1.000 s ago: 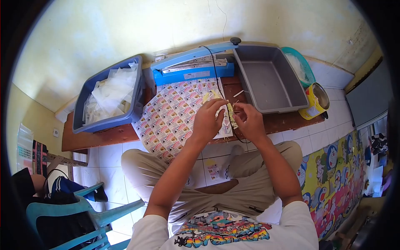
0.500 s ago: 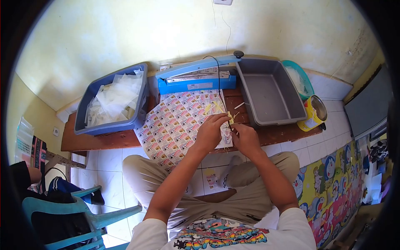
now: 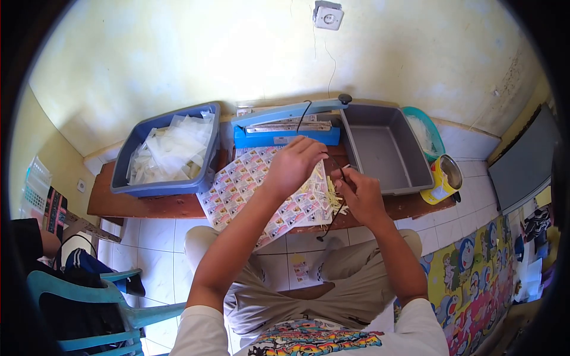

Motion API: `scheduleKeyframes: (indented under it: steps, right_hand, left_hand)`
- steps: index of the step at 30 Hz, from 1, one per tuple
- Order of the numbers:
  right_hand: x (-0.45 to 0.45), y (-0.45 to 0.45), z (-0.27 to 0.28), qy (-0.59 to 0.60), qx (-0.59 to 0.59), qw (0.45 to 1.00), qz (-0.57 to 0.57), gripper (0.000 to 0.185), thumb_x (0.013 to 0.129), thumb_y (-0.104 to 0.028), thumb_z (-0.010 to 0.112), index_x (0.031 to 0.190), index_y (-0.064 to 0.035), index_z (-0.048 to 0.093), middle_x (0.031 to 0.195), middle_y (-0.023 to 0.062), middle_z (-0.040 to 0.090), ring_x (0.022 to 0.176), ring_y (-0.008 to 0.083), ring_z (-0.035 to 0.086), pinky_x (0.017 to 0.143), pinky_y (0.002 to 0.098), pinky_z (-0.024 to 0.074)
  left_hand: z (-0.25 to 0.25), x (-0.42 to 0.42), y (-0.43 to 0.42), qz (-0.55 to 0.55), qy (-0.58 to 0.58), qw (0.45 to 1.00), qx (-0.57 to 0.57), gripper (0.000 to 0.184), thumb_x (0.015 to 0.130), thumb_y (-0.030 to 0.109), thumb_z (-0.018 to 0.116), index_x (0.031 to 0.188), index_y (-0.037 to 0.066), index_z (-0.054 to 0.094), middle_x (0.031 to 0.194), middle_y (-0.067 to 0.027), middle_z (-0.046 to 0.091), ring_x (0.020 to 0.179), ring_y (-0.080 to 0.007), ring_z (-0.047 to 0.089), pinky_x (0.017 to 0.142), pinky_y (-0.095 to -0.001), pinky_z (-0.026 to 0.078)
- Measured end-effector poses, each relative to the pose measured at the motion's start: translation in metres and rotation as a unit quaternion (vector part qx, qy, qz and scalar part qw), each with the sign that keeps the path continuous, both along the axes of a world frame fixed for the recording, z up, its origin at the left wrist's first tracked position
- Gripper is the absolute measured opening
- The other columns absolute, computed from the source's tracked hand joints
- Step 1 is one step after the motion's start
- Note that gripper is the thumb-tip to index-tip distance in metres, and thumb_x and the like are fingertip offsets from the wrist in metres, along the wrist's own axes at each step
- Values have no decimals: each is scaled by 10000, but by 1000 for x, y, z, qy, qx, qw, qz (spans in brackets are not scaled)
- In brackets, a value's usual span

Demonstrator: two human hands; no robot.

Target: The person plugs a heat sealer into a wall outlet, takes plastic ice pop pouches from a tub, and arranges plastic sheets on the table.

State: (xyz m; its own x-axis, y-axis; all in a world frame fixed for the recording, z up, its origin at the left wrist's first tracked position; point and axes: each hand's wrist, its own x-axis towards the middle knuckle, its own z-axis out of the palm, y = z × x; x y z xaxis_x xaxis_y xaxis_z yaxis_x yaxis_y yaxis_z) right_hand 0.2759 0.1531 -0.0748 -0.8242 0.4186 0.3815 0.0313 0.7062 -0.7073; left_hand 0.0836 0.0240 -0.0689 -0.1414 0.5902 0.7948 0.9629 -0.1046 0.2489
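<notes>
A black power cord [image 3: 333, 161] runs from the blue impulse sealer [image 3: 267, 138] to my two hands. My left hand [image 3: 297, 163] is closed on it, fingertips pinched, above the printed sheet. To its right, my right hand [image 3: 359, 190] pinches the cord between thumb and fingers. Below that hand the cord's loose end hangs past the bench edge, tipped by a dark plug [image 3: 321, 238]. Beneath my hands lies the sheet of printed labels [image 3: 237, 193], with pale yellow paper strips [image 3: 323, 199] scattered at its right side.
A grey-blue tub [image 3: 205, 175] of clear plastic bags stands on the left of the wooden bench [image 3: 142, 204]. On the right are a grey tub [image 3: 386, 148], a teal basket [image 3: 438, 139] and a yellow can [image 3: 440, 188]. A wall socket [image 3: 328, 18] is above.
Both hands have lifted off the paper strips, drawing up the cord, whose plug end now dangles. The view has tilted upward, showing the whole socket.
</notes>
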Motion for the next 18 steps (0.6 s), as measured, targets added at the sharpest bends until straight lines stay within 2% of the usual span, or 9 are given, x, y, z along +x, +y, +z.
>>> scheduleKeyframes:
  steps: [2,5,7,9,12,13,16,17,18]
  right_hand:
    - [0,3,3,-14,-42,999,11,201,976,-93,747,1164,-23,745,933,187,756,830,361,754,736,428,560]
    - [-3,9,11,10,15,1000,12,159,978,-128,748,1101,-27,740,940,188,759,840,381,747,746,460,567]
    - [-7,12,25,-75,176,982,1,156,1003,-186,707,1038,-34,716,958,199,761,870,421,737,785,520,573]
    - [-18,20,33,-107,183,977,-17,172,1014,-210,684,1023,-39,705,954,206,759,879,438,730,802,545,570]
    - [-32,34,35,-154,211,965,-24,194,1027,-235,650,1006,-45,683,935,216,754,894,460,720,814,575,565]
    - [-36,39,34,-162,236,958,-16,198,1030,-237,639,1002,-44,673,920,219,751,899,466,717,810,578,564]
    - [-50,50,23,-152,210,966,-18,188,1039,-218,628,994,-38,663,899,224,743,891,475,710,793,581,557]
    - [-53,52,21,-150,210,966,-19,188,1039,-218,628,994,-38,663,899,224,743,891,475,710,793,581,557]
    - [-57,49,28,-108,191,975,-31,175,1048,-196,614,999,-34,656,901,225,741,890,483,706,788,586,552]
  left_hand:
    - [15,-11,-5,8,5,1000,17,144,934,112,804,1036,39,735,1011,-116,756,937,-336,728,825,-412,594]
    - [35,-22,-12,48,-17,996,75,142,947,56,801,1066,15,736,1008,-149,765,908,-349,748,807,-420,605]
    - [41,-29,-16,73,-48,991,102,134,956,56,795,1066,12,733,1004,-156,764,890,-342,754,800,-411,606]
    - [50,-34,-21,112,-94,979,143,118,992,74,779,1066,-1,725,962,-173,766,819,-291,772,768,-382,612]
    - [54,-46,-26,132,-152,963,181,121,1007,90,768,1056,-4,710,931,-168,765,784,-314,757,748,-403,610]
    - [55,-54,-25,139,-196,951,194,125,1024,103,757,1047,-8,705,887,-170,762,755,-276,760,738,-367,606]
    - [60,-70,-36,143,-229,946,181,126,1034,109,745,1037,-9,702,860,-163,749,732,-241,740,712,-340,592]
    - [60,-71,-39,126,-218,952,172,108,1039,97,726,1023,-7,701,831,-152,731,667,-218,683,665,-331,562]
    - [57,-74,-42,127,-217,952,173,108,1039,97,726,1023,-7,701,831,-152,731,667,-218,683,665,-331,562]
